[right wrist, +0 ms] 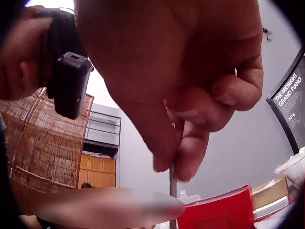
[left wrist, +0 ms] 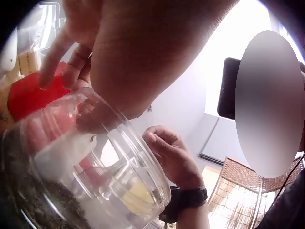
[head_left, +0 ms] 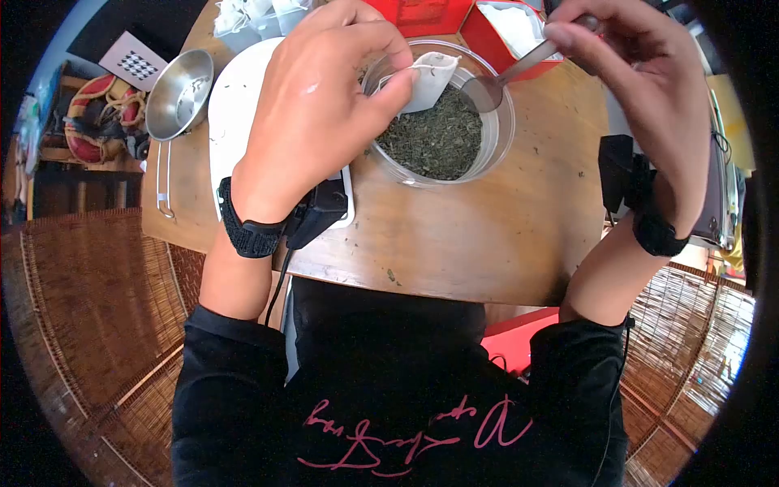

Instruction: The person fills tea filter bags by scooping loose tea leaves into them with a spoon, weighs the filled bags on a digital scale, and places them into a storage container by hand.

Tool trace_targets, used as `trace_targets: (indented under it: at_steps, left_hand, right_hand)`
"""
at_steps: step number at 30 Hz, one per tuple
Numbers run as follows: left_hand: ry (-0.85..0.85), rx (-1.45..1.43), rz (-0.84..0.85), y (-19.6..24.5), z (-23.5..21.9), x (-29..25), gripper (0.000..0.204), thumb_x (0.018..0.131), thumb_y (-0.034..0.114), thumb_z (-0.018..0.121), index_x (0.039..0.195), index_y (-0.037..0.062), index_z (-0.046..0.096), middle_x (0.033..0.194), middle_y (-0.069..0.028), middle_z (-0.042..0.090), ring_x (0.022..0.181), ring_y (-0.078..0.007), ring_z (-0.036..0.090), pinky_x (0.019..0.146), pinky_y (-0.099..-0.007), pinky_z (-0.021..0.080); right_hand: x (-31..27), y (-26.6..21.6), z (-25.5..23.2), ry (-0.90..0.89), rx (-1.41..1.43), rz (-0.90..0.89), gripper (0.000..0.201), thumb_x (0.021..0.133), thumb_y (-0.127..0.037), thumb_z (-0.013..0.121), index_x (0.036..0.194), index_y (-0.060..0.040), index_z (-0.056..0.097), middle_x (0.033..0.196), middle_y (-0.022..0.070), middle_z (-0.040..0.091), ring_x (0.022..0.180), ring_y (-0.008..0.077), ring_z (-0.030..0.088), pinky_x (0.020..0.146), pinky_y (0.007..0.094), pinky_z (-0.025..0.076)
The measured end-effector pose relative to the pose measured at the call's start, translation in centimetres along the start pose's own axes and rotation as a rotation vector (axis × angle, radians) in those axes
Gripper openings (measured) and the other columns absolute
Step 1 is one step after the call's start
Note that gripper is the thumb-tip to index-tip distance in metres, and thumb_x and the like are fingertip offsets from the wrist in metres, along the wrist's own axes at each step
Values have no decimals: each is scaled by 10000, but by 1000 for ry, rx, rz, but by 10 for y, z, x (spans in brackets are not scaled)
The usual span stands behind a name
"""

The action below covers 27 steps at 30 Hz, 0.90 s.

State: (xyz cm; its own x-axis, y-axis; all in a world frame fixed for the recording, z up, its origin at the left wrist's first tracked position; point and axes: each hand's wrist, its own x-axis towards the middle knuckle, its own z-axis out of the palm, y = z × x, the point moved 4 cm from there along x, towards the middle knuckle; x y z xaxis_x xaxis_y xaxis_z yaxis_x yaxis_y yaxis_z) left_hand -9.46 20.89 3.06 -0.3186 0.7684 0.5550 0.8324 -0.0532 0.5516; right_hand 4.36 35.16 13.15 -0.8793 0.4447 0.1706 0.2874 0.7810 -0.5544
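Note:
Over a clear round tub (head_left: 507, 134) of dried tea leaves (head_left: 434, 146), my left hand (head_left: 320, 109) pinches a white tea bag (head_left: 432, 75) between thumb and finger. The bag hangs inside the rim, above the leaves. My right hand (head_left: 653, 73) holds a metal spoon (head_left: 527, 62) by its handle, thumb against fingertips. Its bowl dips in at the tub's right side, close to the bag. In the left wrist view the pale bag (left wrist: 66, 152) shows through the tub wall, blurred. Only the spoon's thin handle (right wrist: 173, 191) appears in the right wrist view.
Left of the tub lie a white rounded board (head_left: 231, 105) and a steel bowl (head_left: 178, 96) with a wire handle. Behind stand a clear box (head_left: 264, 24) of white bags, a red box (head_left: 422, 15) and an open red box (head_left: 507, 28) with white contents. Leaf crumbs dot the wooden table (head_left: 454, 243).

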Motion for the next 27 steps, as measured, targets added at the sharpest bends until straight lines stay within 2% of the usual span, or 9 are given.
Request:
trace_targets:
  at_steps: [2, 3, 4, 6, 13, 16, 20, 22, 27]
  left_hand:
    - [-26, 24, -13, -1, 0, 0, 112, 848, 94, 780, 899, 15, 718, 958, -63, 686, 859, -220, 665, 726, -314, 551]
    - [-25, 25, -14, 0, 0, -1, 112, 848, 94, 780, 899, 15, 718, 958, -63, 686, 859, -220, 665, 726, -314, 551]
    - [-17, 11, -45, -1, 1, -1, 106, 852, 95, 776, 897, 18, 718, 959, -62, 692, 858, -224, 671, 725, -315, 554]
    - [-10, -3, -78, -3, 2, -1, 101, 856, 96, 772, 896, 20, 719, 959, -61, 698, 858, -228, 677, 725, -316, 557]
    - [-21, 31, -39, 0, 2, -1, 96, 847, 86, 774, 902, 24, 725, 990, -68, 713, 896, -232, 691, 741, -329, 561]
    - [-40, 39, -44, 1, 3, -1, 96, 842, 79, 779, 903, 26, 726, 995, -67, 712, 904, -225, 687, 754, -327, 555]
    - [-40, -16, -44, 1, 5, 0, 98, 839, 69, 782, 904, 22, 727, 1013, -65, 714, 909, -204, 681, 765, -306, 542]
    - [-52, -17, -36, 2, 5, 0, 100, 836, 68, 785, 904, 20, 730, 1025, -66, 716, 917, -196, 681, 767, -299, 539]
    - [-74, 1, -66, -7, 5, -3, 106, 818, 65, 796, 894, 18, 741, 1055, -69, 718, 952, -182, 679, 813, -301, 530]
  right_hand:
    - [1, 3, 4, -92, -14, 54, 106, 884, -51, 813, 868, 30, 746, 721, 35, 728, 571, 9, 561, 504, 159, 395]
    - [-5, 11, 19, 44, -127, -179, 104, 869, -43, 822, 867, 29, 747, 705, 18, 715, 562, 3, 539, 485, 177, 370]
    - [0, 7, 17, 45, -128, -181, 104, 869, -43, 822, 867, 29, 747, 705, 18, 715, 562, 3, 539, 485, 177, 370]
    - [8, 9, 23, -175, 96, 152, 101, 873, -48, 822, 892, 30, 761, 697, 0, 702, 575, -1, 542, 488, 179, 374]
    - [19, 49, 47, -326, 454, -28, 102, 917, -36, 778, 961, 55, 762, 833, 47, 735, 703, 57, 660, 624, 176, 488]
    - [24, 57, 49, -404, 497, -30, 115, 920, -42, 777, 971, 60, 759, 853, 60, 739, 738, 80, 690, 650, 184, 523]
    - [29, 77, 59, -393, 640, 19, 136, 931, -52, 767, 1007, 59, 755, 862, 63, 736, 764, 98, 707, 689, 200, 560]
    - [33, 88, 58, -377, 736, -40, 160, 939, -62, 759, 1043, 60, 747, 890, 70, 742, 783, 112, 721, 717, 216, 584]
    - [31, 114, 39, -236, 749, 189, 134, 957, -85, 734, 1021, 31, 750, 922, 76, 765, 791, 106, 731, 731, 195, 589]
